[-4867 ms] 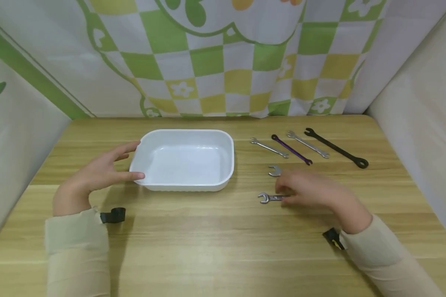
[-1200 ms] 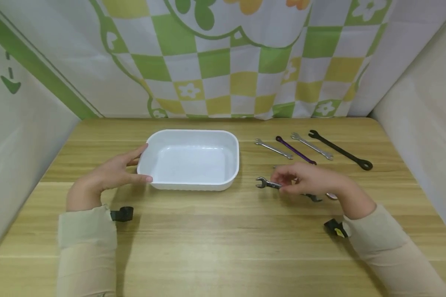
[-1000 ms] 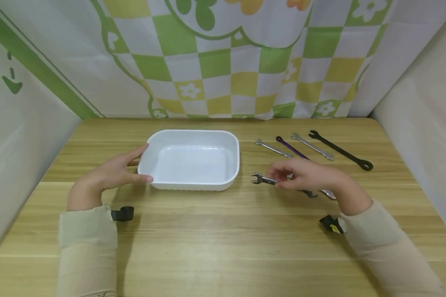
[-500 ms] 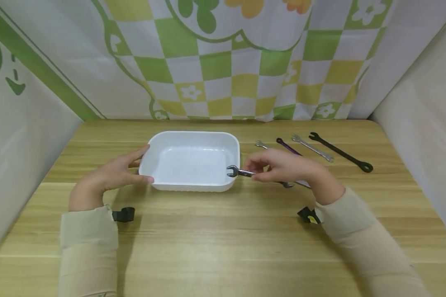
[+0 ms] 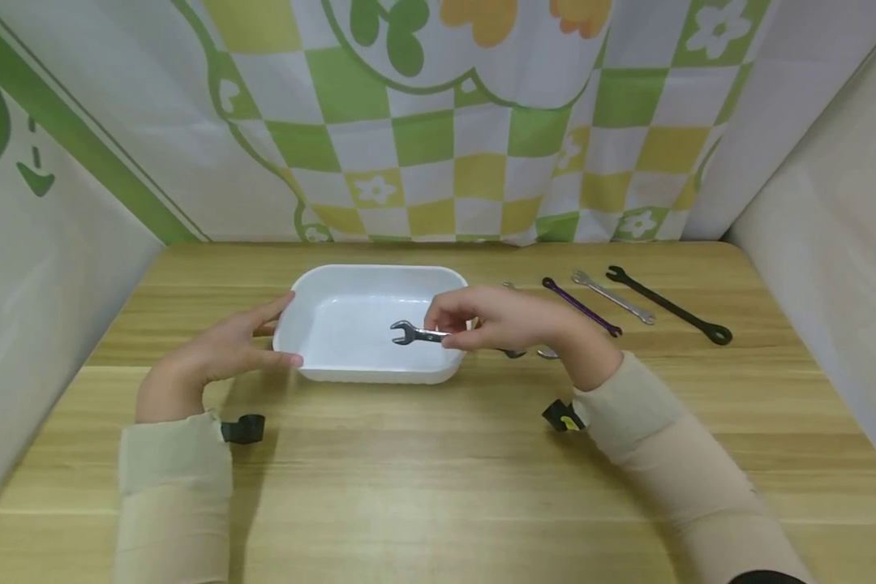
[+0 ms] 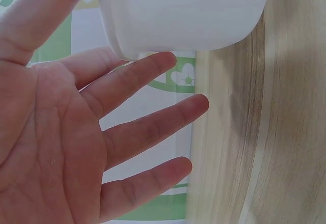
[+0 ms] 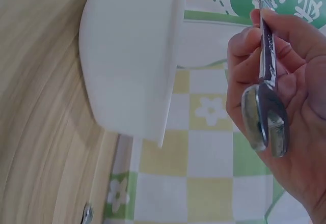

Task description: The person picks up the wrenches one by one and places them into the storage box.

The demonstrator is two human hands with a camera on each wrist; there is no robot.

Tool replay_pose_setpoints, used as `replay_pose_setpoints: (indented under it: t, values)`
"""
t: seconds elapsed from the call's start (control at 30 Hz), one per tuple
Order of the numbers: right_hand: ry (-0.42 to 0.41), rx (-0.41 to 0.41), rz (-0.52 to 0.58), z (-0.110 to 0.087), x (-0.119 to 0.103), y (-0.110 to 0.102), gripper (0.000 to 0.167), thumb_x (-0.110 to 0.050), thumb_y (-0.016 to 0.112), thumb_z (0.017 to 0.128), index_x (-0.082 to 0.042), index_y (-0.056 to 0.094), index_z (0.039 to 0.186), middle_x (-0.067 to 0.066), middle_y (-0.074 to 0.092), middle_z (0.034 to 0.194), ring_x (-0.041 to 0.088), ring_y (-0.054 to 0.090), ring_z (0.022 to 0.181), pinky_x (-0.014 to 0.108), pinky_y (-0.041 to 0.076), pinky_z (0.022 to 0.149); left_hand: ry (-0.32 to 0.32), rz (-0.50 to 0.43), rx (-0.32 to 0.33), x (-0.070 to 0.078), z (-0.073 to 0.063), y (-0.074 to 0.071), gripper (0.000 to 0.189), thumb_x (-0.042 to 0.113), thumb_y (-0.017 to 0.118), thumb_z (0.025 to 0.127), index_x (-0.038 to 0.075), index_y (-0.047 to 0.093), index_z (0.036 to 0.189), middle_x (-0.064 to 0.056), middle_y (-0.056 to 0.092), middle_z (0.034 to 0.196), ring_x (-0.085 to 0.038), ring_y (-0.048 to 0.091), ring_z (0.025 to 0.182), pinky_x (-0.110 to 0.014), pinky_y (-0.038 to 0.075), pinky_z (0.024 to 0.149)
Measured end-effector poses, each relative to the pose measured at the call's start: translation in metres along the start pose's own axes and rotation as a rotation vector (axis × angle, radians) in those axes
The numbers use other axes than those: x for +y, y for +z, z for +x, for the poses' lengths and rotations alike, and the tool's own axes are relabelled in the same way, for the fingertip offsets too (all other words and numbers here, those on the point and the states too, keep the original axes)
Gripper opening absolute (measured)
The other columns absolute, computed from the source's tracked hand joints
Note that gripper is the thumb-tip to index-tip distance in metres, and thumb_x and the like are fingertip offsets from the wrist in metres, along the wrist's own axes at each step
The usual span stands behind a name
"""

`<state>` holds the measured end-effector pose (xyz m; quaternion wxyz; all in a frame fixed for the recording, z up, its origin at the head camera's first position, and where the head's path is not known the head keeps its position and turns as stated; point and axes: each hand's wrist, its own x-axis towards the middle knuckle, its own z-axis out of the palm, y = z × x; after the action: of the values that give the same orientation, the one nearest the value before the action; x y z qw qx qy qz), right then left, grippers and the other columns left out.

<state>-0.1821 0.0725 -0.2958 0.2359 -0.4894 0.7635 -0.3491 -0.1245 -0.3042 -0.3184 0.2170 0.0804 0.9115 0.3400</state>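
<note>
In the head view my right hand [image 5: 496,316] pinches a silver open-end wrench [image 5: 429,334] over the right part of a white rectangular tub [image 5: 380,375]. The wrench lies roughly level, one forked end pointing left across the tub. From the right wrist view, the wrench [image 7: 267,66] runs between thumb and fingers, its near fork above the palm. My left hand [image 5: 222,349] touches the tub's left end, thumb at the near corner and a finger at the far one. Its other fingers [image 6: 153,127] are spread and straight in the left wrist view.
Right of the tub lie a purple wrench [image 5: 582,307], a silver wrench [image 5: 613,297] and a long black wrench [image 5: 667,305]. Another silver wrench end [image 5: 547,353] shows beside the right wrist; one more is mostly hidden behind that hand. A checkered cloth [image 5: 423,162] hangs behind the wooden table [image 5: 409,487].
My right hand has picked up the silver open-end wrench from the table and carried it left, over the tub. The left hand stays at the tub's left end.
</note>
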Motion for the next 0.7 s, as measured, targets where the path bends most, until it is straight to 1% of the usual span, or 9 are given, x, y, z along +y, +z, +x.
replay_pose_setpoints:
  t: [0.13, 0.33, 0.53, 0.7]
  values:
    - [-0.046, -0.003, -0.002, 0.014, -0.003, 0.002, 0.012, -0.010, 0.059, 0.099, -0.008, 0.063, 0.111, -0.001, 0.058, 0.089, 0.014, 0.054, 0.085, 0.037, 0.051, 0.078, 0.006, 0.014, 0.002, -0.001, 0.002, 0.000, 0.108, 0.043, 0.076, 0.086, 0.019, 0.001, 0.161, -0.029, 0.026, 0.160, -0.051, 0.030, 0.143, -0.069, 0.038, 0.104]
    - [-0.112, 0.011, -0.025, 0.040, -0.006, 0.006, 0.013, -0.008, 0.060, 0.098, -0.006, 0.063, 0.110, 0.000, 0.060, 0.087, 0.011, 0.055, 0.084, 0.028, 0.050, 0.077, -0.011, 0.047, 0.012, -0.003, 0.002, 0.000, 0.108, 0.042, 0.077, 0.086, 0.020, 0.003, 0.161, -0.029, 0.029, 0.158, -0.052, 0.031, 0.142, -0.072, 0.034, 0.103]
    - [-0.110, 0.050, -0.018, 0.062, -0.002, 0.014, 0.012, -0.009, 0.061, 0.097, -0.006, 0.064, 0.109, 0.000, 0.060, 0.084, 0.009, 0.055, 0.077, 0.026, 0.049, 0.074, -0.029, 0.035, 0.014, -0.002, 0.002, 0.001, 0.109, 0.044, 0.077, 0.085, 0.021, 0.003, 0.161, -0.030, 0.032, 0.156, -0.052, 0.031, 0.143, -0.071, 0.034, 0.105]
    - [-0.095, 0.068, 0.048, 0.074, 0.004, 0.022, 0.012, -0.006, 0.062, 0.096, -0.004, 0.065, 0.107, 0.000, 0.059, 0.082, 0.009, 0.056, 0.072, 0.023, 0.049, 0.070, -0.024, 0.044, 0.014, -0.001, 0.003, 0.001, 0.109, 0.044, 0.077, 0.085, 0.020, 0.004, 0.161, -0.031, 0.034, 0.155, -0.052, 0.032, 0.142, -0.070, 0.035, 0.104]
